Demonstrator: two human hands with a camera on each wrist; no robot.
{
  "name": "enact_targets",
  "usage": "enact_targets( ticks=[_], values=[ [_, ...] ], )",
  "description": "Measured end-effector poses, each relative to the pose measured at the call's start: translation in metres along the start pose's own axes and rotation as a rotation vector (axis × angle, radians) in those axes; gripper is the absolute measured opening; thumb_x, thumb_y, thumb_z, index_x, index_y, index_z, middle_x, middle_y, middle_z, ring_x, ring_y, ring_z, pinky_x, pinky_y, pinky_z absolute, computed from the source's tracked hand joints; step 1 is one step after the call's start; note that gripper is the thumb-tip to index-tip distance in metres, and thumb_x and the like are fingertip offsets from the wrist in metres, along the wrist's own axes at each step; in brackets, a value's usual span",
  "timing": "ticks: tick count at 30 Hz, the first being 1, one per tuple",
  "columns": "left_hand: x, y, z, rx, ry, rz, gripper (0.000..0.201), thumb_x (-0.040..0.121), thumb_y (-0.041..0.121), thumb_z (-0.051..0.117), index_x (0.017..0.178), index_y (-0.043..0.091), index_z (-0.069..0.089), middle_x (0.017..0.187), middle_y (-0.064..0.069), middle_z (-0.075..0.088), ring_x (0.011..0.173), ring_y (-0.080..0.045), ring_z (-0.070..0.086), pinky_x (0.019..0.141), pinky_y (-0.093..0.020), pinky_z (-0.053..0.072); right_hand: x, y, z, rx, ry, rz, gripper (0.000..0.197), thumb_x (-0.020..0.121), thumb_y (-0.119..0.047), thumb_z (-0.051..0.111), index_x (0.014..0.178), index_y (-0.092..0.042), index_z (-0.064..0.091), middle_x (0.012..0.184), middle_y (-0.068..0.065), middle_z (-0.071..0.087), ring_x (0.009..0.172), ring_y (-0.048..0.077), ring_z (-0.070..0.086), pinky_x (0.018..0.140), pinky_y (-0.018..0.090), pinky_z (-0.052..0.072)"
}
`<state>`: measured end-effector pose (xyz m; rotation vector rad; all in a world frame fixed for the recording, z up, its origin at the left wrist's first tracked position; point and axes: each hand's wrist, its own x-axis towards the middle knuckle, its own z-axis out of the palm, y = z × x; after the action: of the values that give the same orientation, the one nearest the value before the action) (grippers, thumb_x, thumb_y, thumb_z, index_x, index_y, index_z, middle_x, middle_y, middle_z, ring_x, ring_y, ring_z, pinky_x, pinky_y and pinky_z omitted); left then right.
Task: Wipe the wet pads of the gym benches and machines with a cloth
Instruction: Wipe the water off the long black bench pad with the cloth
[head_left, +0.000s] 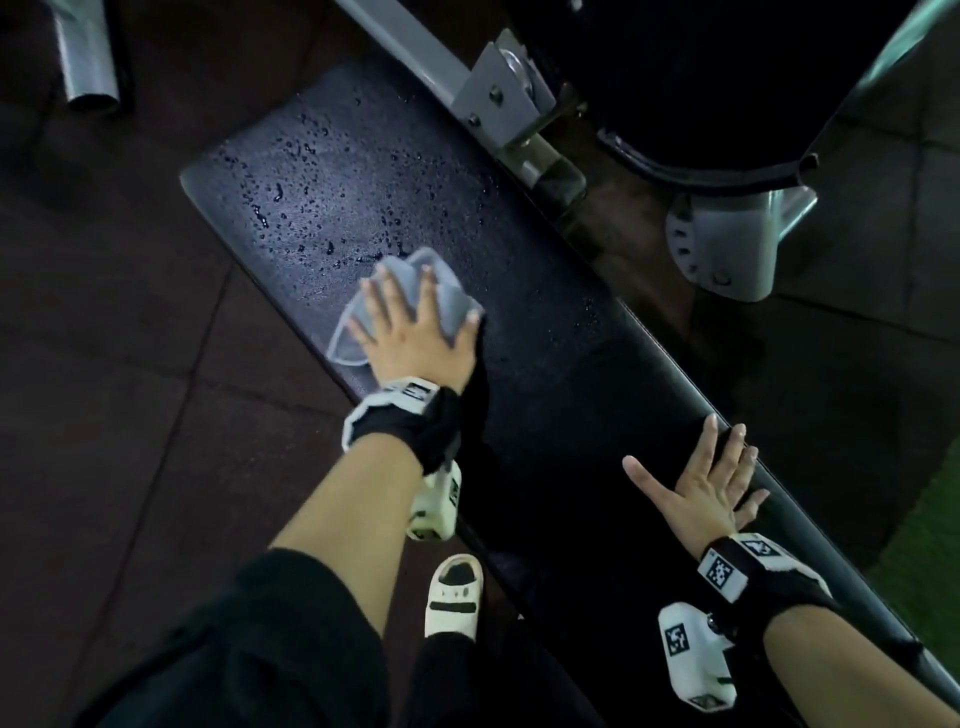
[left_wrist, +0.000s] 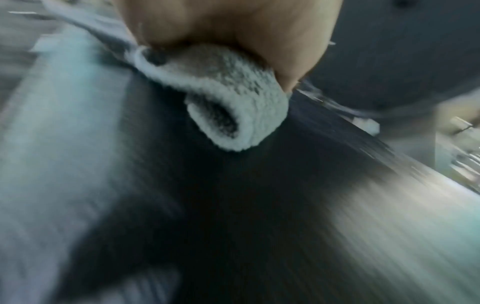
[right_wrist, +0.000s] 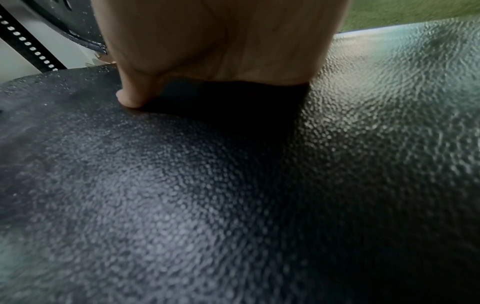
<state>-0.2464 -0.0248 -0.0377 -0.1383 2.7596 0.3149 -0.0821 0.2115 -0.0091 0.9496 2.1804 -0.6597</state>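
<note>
A long black bench pad (head_left: 545, 374) runs diagonally from upper left to lower right; water drops (head_left: 311, 197) cover its far end. My left hand (head_left: 410, 327) lies flat with spread fingers on a folded grey cloth (head_left: 441, 296), pressing it onto the pad just below the drops. In the left wrist view the cloth (left_wrist: 221, 98) bulges out under the palm and the pad is motion-blurred. My right hand (head_left: 701, 483) rests flat on the pad's right edge, fingers straight; the right wrist view shows its thumb (right_wrist: 130, 96) touching the textured pad (right_wrist: 233, 195).
Grey metal frame and bracket (head_left: 498, 93) of a machine stand beyond the pad's right side, with another dark pad (head_left: 701, 78) above. A metal tube (head_left: 88, 62) is at upper left. Dark rubber floor tiles (head_left: 119, 364) lie left; my white sandal (head_left: 452, 597) stands beside the bench.
</note>
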Motion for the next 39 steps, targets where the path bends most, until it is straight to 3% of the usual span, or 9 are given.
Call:
enact_targets(
  ticks=[5,9,16,22,25,27,32,35,39],
  values=[
    [-0.060,0.014,0.032,-0.013,0.047,0.252,0.069,0.087,0.061,0.035,0.147,0.027,0.034,0.157,-0.015,0.020,0.144,-0.038,0.016,0.114,-0.057,0.005,-0.002,-0.003,-0.002,0.012,-0.022,-0.006,0.123,0.047,-0.095,0.027,0.141,-0.039,-0.029,0.146,-0.007,-0.043,0.132,0.010,-0.041,0.106,0.048,-0.025],
    [-0.103,-0.024,0.043,0.023,0.032,0.323,0.065,0.087,0.055,0.040,0.146,0.028,0.037,0.157,-0.010,0.023,0.145,-0.032,0.017,0.117,-0.053,0.009,-0.003,-0.002,-0.003,0.012,-0.033,-0.021,0.122,0.047,-0.094,0.025,0.140,-0.039,-0.031,0.144,-0.008,-0.046,0.127,0.007,-0.045,0.106,0.048,-0.024],
    [-0.056,-0.067,0.020,-0.090,0.098,0.023,0.072,0.085,0.061,0.035,0.149,0.030,0.027,0.160,-0.010,0.008,0.147,-0.028,0.003,0.119,-0.048,0.005,-0.003,-0.002,-0.004,0.005,-0.039,-0.020,0.120,0.053,-0.097,0.030,0.137,-0.040,-0.034,0.142,-0.009,-0.047,0.127,0.008,-0.046,0.107,0.049,-0.024],
    [0.015,-0.026,-0.012,-0.053,0.018,-0.136,0.072,0.091,0.066,0.031,0.151,0.038,0.003,0.160,-0.008,-0.013,0.146,-0.029,-0.014,0.113,-0.058,-0.008,0.000,0.000,-0.004,-0.006,-0.036,-0.013,0.113,0.067,-0.082,0.042,0.139,-0.038,-0.032,0.142,-0.009,-0.048,0.131,0.012,-0.043,0.108,0.051,-0.023],
    [0.013,0.005,-0.003,0.028,-0.016,0.009,0.072,0.092,0.065,0.027,0.152,0.035,0.000,0.159,-0.010,-0.015,0.145,-0.031,-0.016,0.109,-0.054,-0.016,0.000,-0.001,-0.005,-0.004,-0.041,-0.010,0.112,0.069,-0.081,0.043,0.140,-0.037,-0.032,0.142,-0.008,-0.048,0.131,0.012,-0.044,0.107,0.050,-0.023],
    [-0.009,0.016,0.011,0.050,0.006,0.147,0.070,0.091,0.061,0.029,0.152,0.033,0.009,0.160,-0.010,-0.005,0.147,-0.032,-0.007,0.109,-0.054,-0.014,-0.001,-0.001,-0.006,-0.003,-0.042,-0.010,0.112,0.069,-0.081,0.043,0.139,-0.038,-0.033,0.141,-0.009,-0.049,0.129,0.011,-0.045,0.107,0.049,-0.024],
    [-0.083,-0.009,0.038,0.035,-0.015,0.367,0.067,0.081,0.050,0.042,0.144,0.026,0.040,0.156,-0.010,0.026,0.144,-0.032,0.020,0.115,-0.056,0.012,-0.003,-0.003,-0.006,0.014,-0.057,-0.008,0.113,0.065,-0.084,0.039,0.137,-0.039,-0.035,0.138,-0.012,-0.051,0.121,0.006,-0.050,0.107,0.048,-0.025],
    [-0.104,-0.046,0.041,-0.038,0.000,0.247,0.067,0.081,0.049,0.044,0.143,0.024,0.040,0.157,-0.010,0.024,0.145,-0.031,0.016,0.116,-0.054,0.014,-0.003,-0.003,-0.007,0.010,-0.058,-0.006,0.112,0.066,-0.083,0.040,0.138,-0.039,-0.034,0.142,-0.008,-0.048,0.124,0.008,-0.048,0.107,0.048,-0.024],
    [-0.073,-0.066,0.024,-0.211,0.095,-0.021,0.075,0.082,0.059,0.034,0.148,0.026,0.030,0.160,-0.012,0.011,0.147,-0.030,0.003,0.118,-0.051,0.010,-0.002,-0.002,-0.006,0.003,-0.047,-0.016,0.111,0.064,-0.085,0.036,0.135,-0.040,-0.036,0.141,-0.009,-0.049,0.126,0.008,-0.047,0.108,0.049,-0.024]
  ],
)
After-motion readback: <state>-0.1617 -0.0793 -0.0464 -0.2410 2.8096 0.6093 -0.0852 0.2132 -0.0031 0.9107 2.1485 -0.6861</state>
